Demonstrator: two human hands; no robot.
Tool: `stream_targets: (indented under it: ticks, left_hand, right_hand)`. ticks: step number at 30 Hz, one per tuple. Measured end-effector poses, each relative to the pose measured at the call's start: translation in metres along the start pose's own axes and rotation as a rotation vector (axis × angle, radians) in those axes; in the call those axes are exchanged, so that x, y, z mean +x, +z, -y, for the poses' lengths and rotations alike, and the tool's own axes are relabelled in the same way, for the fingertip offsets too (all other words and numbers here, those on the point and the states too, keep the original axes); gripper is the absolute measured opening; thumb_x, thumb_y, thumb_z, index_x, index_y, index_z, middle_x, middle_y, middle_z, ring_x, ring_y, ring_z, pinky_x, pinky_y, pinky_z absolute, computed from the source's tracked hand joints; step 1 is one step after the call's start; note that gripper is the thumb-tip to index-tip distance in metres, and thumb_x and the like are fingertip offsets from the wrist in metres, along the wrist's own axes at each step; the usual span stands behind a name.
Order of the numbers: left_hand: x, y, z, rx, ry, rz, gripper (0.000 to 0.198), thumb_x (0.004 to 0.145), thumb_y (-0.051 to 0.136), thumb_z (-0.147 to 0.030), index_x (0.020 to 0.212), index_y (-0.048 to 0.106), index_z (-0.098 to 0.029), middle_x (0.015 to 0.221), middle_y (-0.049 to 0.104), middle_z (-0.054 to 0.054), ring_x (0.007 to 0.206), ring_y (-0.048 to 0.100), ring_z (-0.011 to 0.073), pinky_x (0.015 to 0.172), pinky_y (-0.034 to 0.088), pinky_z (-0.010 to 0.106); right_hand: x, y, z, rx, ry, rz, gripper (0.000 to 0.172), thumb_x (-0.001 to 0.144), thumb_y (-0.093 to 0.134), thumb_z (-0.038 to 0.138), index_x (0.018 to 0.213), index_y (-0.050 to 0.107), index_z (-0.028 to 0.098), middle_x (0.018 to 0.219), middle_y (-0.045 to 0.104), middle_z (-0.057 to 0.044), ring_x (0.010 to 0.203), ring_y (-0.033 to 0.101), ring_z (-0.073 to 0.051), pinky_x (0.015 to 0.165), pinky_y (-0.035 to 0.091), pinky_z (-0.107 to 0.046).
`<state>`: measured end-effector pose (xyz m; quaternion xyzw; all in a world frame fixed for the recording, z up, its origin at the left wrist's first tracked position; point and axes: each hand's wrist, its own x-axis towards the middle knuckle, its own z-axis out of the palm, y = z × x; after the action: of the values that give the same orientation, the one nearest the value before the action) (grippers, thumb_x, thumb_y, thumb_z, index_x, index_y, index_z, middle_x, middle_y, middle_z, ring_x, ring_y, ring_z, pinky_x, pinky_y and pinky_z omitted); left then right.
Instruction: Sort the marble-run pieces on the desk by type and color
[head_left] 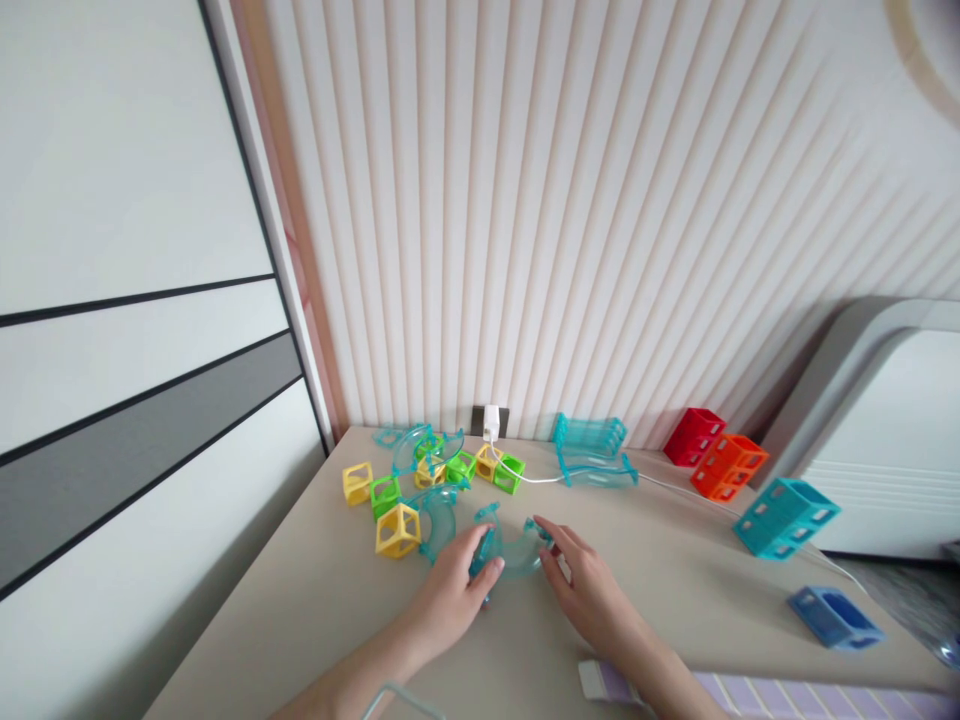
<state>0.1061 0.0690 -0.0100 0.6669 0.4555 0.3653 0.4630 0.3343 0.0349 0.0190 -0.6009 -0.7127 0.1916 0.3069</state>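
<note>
Far left there's a white cabinet [135, 130] with a grey stripe, then the beige table [300, 600]. Its left side has a loose bunch of hollow yellow cubes [399, 530] and green cubes [385, 497], with see-through teal curved pieces mixed in.

Next is the left hand [454, 590], thumb and fingers pinched on one side of a clear teal U-shaped piece [520, 562] near the front middle. Can't tell if that's one part or two joined. Behind it, a white charger [491, 422] sits at the wall with its cable [540, 480] trailing right. The right hand [589, 580], apart from the left, pinches the U's other end.

Further right: ribbed teal pieces [592, 437] by the wall, then red [694, 437], orange [729, 467], teal [787, 517] and blue blocks [836, 617], plus a purple-and-white striped strip [787, 695] up front.
</note>
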Motion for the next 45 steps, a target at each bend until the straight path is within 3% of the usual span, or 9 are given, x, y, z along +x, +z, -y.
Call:
stream_targets:
  ticks: [3, 9, 18, 22, 26, 28, 32, 38, 45]
  left_hand:
    - [0.003, 0.0, -0.009, 0.08, 0.063, 0.014, 0.045, 0.091, 0.061, -0.041, 0.131, 0.064, -0.022, 0.139, 0.064, 0.016, 0.131, 0.057, 0.0348, 0.115, 0.039, 0.048]
    - [0.009, -0.002, -0.031, 0.355, 0.088, 0.073, 0.047, 0.095, 0.051, -0.035, 0.135, 0.061, -0.014, 0.138, 0.062, 0.024, 0.123, 0.062, 0.0388, 0.105, 0.046, 0.051]
    - [0.007, 0.002, -0.035, 0.586, 0.058, -0.002, 0.044, 0.094, 0.057, -0.033, 0.133, 0.064, -0.015, 0.108, 0.072, 0.026, 0.092, 0.072, 0.0443, 0.084, 0.051, 0.056]
    - [0.003, -0.004, -0.041, 0.609, 0.116, -0.02, 0.039, 0.095, 0.053, -0.035, 0.129, 0.065, -0.018, 0.107, 0.073, 0.022, 0.089, 0.073, 0.0397, 0.08, 0.053, 0.049]
    - [0.001, -0.009, -0.045, 0.648, 0.209, 0.034, 0.031, 0.099, 0.047, -0.037, 0.115, 0.068, -0.022, 0.113, 0.071, 0.017, 0.088, 0.073, 0.0326, 0.077, 0.054, 0.04]
    - [0.0, -0.009, -0.042, 0.65, 0.258, 0.062, 0.03, 0.099, 0.045, -0.035, 0.117, 0.067, -0.024, 0.122, 0.069, 0.015, 0.091, 0.072, 0.0309, 0.076, 0.054, 0.037]
    - [-0.004, -0.004, -0.034, 0.647, 0.306, 0.094, 0.032, 0.1, 0.043, -0.032, 0.121, 0.066, -0.025, 0.128, 0.067, 0.015, 0.093, 0.072, 0.0316, 0.076, 0.054, 0.038]
    - [-0.01, -0.001, -0.035, 0.684, 0.284, 0.14, 0.036, 0.096, 0.043, -0.024, 0.126, 0.065, -0.025, 0.132, 0.065, 0.016, 0.095, 0.071, 0.0341, 0.076, 0.054, 0.042]
    - [-0.007, -0.002, -0.034, 0.722, 0.281, 0.139, 0.036, 0.097, 0.041, -0.023, 0.122, 0.066, -0.022, 0.129, 0.065, 0.017, 0.092, 0.071, 0.0334, 0.073, 0.055, 0.042]
  right_hand:
    - [0.002, -0.001, -0.003, -0.014, -0.01, 0.011, 0.042, 0.099, 0.045, 0.028, 0.136, 0.061, 0.019, 0.119, 0.072, -0.012, 0.1, 0.07, -0.024, 0.093, 0.054, -0.037]
    - [0.011, 0.001, -0.012, 0.02, -0.025, -0.01, 0.04, 0.093, 0.048, 0.026, 0.127, 0.067, 0.019, 0.107, 0.074, -0.011, 0.079, 0.069, -0.021, 0.079, 0.057, -0.035]
    - [0.023, -0.003, -0.006, -0.108, -0.047, 0.062, 0.043, 0.091, 0.05, 0.022, 0.13, 0.066, 0.015, 0.112, 0.073, -0.012, 0.08, 0.07, -0.02, 0.081, 0.057, -0.032]
    - [0.052, -0.02, 0.004, -0.214, -0.023, 0.03, 0.038, 0.097, 0.047, 0.025, 0.127, 0.069, 0.016, 0.122, 0.071, -0.014, 0.095, 0.071, -0.024, 0.095, 0.053, -0.037]
    - [0.105, -0.027, 0.005, -0.288, 0.051, 0.007, 0.032, 0.1, 0.048, 0.021, 0.122, 0.071, 0.016, 0.126, 0.07, -0.016, 0.119, 0.063, -0.029, 0.107, 0.044, -0.041]
    - [0.131, -0.023, 0.004, -0.31, 0.085, 0.058, 0.025, 0.101, 0.057, 0.027, 0.12, 0.069, 0.017, 0.127, 0.068, -0.014, 0.119, 0.063, -0.027, 0.105, 0.047, -0.045]
    - [0.164, -0.009, 0.004, -0.315, 0.14, 0.208, 0.032, 0.099, 0.065, 0.038, 0.124, 0.064, 0.018, 0.126, 0.066, -0.007, 0.105, 0.067, -0.024, 0.089, 0.058, -0.044]
    - [0.175, -0.005, 0.001, -0.318, 0.153, 0.315, 0.03, 0.099, 0.064, 0.036, 0.123, 0.065, 0.018, 0.127, 0.065, -0.007, 0.105, 0.067, -0.024, 0.088, 0.058, -0.042]
    - [0.175, -0.01, -0.005, -0.42, 0.124, 0.248, 0.031, 0.099, 0.064, 0.035, 0.125, 0.063, 0.019, 0.128, 0.065, -0.008, 0.107, 0.067, -0.024, 0.09, 0.058, -0.043]
